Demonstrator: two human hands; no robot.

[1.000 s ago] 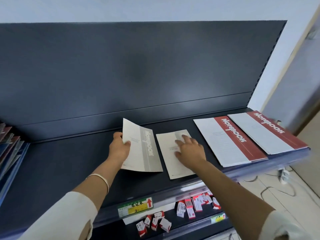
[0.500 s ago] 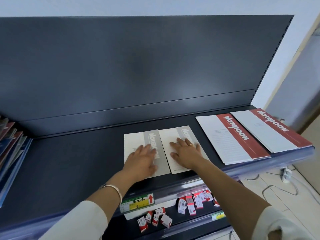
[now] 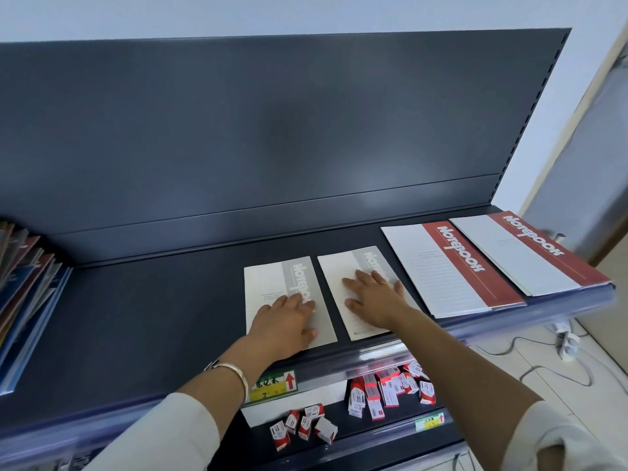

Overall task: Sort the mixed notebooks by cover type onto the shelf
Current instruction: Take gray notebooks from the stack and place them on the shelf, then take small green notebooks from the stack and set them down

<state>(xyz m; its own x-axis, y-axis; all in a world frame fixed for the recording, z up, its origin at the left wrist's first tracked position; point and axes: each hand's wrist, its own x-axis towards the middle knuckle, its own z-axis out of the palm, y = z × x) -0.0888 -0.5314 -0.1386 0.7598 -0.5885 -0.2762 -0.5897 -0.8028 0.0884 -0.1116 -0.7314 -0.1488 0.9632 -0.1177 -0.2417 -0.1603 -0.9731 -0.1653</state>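
Observation:
Two small white notebooks with grey bands lie flat side by side on the dark shelf (image 3: 142, 317). My left hand (image 3: 283, 322) rests flat, fingers spread, on the left one (image 3: 268, 283). On the right one (image 3: 339, 270) my right hand (image 3: 373, 297) presses flat in the same way. Right of them lie two larger notebooks with red bands, one (image 3: 441, 266) beside the small pair and one (image 3: 523, 253) at the shelf's right end. A mixed stack of notebooks (image 3: 23, 294) leans at the far left.
The shelf's dark back panel (image 3: 272, 130) rises behind. A lower shelf holds several small red-and-white boxes (image 3: 384, 392). A yellow-green price label (image 3: 272, 385) sits on the shelf's front rail. Cables and a power strip (image 3: 567, 341) lie on the tiled floor at right.
My left hand laid the tilted grey-band notebook flat beside the other one and now presses on it. My right hand stayed on the right small notebook.

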